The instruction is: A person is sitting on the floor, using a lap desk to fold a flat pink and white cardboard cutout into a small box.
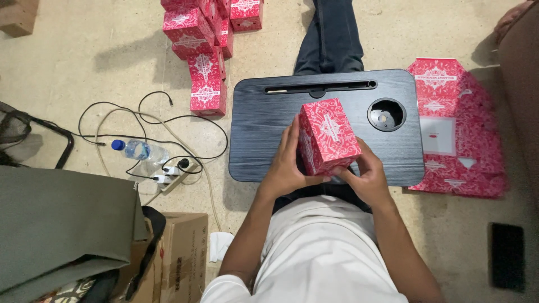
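red box [328,134] | clasped between left hand [286,163] and right hand [365,177] fingers | above lap desk [269,123]

Left hand [289,165] and right hand [365,177] cupped together, fingers curled

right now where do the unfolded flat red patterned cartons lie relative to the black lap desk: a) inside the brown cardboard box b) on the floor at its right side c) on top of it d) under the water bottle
b: the stack of flat red patterned cartons lies on the floor against the right side of the black lap desk, while both hands hold one folded red box over it.
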